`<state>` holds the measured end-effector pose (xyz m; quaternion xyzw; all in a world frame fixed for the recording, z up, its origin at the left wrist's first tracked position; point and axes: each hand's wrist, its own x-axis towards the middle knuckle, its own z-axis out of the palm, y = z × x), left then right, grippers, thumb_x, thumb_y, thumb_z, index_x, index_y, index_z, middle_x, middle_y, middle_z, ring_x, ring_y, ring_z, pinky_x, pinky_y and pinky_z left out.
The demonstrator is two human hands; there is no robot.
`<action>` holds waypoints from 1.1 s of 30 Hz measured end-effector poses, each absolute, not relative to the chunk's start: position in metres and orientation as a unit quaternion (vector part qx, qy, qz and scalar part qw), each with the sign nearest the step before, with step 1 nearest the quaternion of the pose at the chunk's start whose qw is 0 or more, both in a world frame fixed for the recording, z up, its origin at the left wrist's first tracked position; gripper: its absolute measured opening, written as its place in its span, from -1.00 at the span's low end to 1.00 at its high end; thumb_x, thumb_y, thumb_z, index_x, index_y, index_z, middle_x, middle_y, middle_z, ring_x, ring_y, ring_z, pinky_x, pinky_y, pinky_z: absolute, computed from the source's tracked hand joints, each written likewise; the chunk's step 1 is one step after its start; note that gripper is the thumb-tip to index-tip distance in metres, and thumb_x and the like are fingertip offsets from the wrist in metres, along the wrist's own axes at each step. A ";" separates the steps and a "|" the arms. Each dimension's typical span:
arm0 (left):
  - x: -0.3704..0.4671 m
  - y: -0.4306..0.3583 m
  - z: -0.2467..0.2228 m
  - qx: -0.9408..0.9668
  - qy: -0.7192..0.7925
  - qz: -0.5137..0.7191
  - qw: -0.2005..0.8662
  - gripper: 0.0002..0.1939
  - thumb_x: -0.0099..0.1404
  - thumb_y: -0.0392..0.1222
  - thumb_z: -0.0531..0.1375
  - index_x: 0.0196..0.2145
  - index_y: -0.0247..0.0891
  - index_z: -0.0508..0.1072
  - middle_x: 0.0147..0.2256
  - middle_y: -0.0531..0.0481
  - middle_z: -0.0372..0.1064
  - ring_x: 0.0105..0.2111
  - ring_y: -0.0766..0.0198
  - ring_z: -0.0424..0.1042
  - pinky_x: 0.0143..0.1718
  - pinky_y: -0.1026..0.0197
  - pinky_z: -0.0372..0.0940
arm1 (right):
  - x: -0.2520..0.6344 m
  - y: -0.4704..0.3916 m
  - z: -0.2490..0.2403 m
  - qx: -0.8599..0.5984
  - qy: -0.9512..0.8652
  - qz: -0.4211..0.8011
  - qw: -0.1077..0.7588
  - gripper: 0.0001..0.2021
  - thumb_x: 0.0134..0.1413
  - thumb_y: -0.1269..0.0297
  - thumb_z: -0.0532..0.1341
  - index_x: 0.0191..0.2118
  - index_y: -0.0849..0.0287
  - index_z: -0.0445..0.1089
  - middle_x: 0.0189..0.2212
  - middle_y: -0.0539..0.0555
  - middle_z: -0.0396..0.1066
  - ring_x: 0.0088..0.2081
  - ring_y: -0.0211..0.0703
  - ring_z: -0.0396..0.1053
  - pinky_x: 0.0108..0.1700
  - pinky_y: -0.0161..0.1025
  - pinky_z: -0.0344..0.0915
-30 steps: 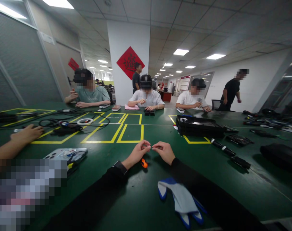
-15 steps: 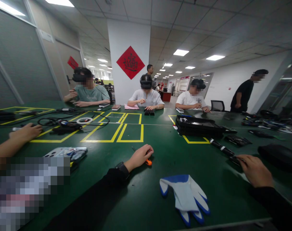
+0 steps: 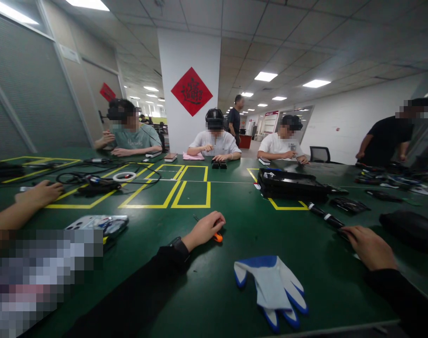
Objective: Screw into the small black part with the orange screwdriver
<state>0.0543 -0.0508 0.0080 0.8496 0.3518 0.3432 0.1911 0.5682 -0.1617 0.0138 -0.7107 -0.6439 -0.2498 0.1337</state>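
My left hand [image 3: 206,230] rests on the green table [image 3: 164,281] with its fingers curled over an orange-handled tool [image 3: 218,238]. A thin shaft pokes out on the hand's far left side, and the palm hides the middle. On the right, my right hand [image 3: 370,248] has its fingers pinched together by the near end of a black rod with white bands [image 3: 325,216]. Something dark lies at these fingertips; I cannot make out what it is. Between my arms a white glove with blue trim [image 3: 272,288] lies flat.
A black tray [image 3: 291,184] stands beyond the rod, and a black pouch [image 3: 409,230] lies right of my right hand. Cables [image 3: 94,180] and a clear-wrapped packet [image 3: 108,225] are left. A neighbour's hand [image 3: 44,192] rests there. Several people sit opposite.
My right hand has shifted slightly forward and left, towards the banded rod. My left hand stays put. In the background, two standing people have moved right.
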 end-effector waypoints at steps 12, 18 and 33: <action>0.055 -0.051 0.008 0.849 0.353 0.342 0.196 -0.83 0.19 -0.17 -0.01 -0.35 -0.24 0.35 -0.38 0.02 0.24 -0.41 0.33 0.22 -0.32 0.28 0.17 | 0.575 -0.161 0.013 -0.709 -0.647 -0.247 0.132 -0.70 0.01 0.20 -0.01 -0.16 0.19 0.30 -0.20 0.29 0.29 -0.22 0.04 0.26 -0.28 -0.13 0.12; 0.055 -0.050 0.008 0.849 0.348 0.345 0.198 -0.84 0.18 -0.18 0.00 -0.36 -0.23 0.35 -0.38 0.02 0.25 -0.40 0.32 0.23 -0.31 0.27 0.16 | 0.567 -0.163 0.015 -0.715 -0.640 -0.257 0.112 -0.71 0.03 0.23 -0.02 -0.16 0.16 0.30 -0.21 0.20 0.30 -0.23 -0.02 0.25 -0.27 -0.16 0.12; 0.053 -0.050 0.008 0.852 0.351 0.339 0.191 -0.84 0.18 -0.18 0.00 -0.35 -0.22 0.35 -0.37 0.02 0.26 -0.40 0.33 0.24 -0.31 0.29 0.17 | 0.588 -0.152 0.002 -0.698 -0.668 -0.227 0.122 -0.66 -0.03 0.12 0.04 -0.17 0.16 0.34 -0.18 0.17 0.29 -0.16 -0.01 0.21 -0.16 -0.14 0.13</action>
